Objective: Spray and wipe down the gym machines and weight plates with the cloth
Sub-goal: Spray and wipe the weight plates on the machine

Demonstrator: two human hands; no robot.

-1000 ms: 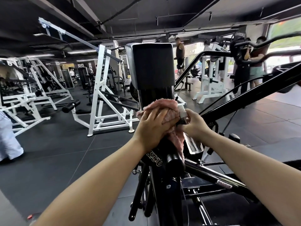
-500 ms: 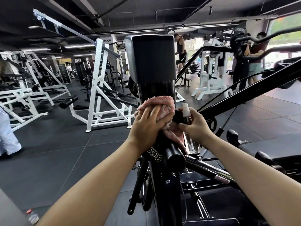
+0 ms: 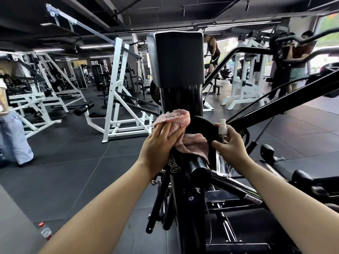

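Observation:
A black gym machine with a dark pad on top stands right in front of me. My left hand presses a pink cloth flat against the rim of a black weight plate marked with gold letters, mounted on the machine. A fold of the cloth hangs down on the plate's right side. My right hand grips a small clear spray bottle with a white nozzle, held upright just right of the cloth, beside a second black plate.
White machines stand across the black rubber floor to the left and behind. People stand at the far left and back right. A black lever arm slants up to the right. A plastic bottle lies on the floor lower left.
My left hand with the cloth has slid a little to the left over the plate's rim. The spray bottle in my right hand has moved apart from the cloth and shows more clearly.

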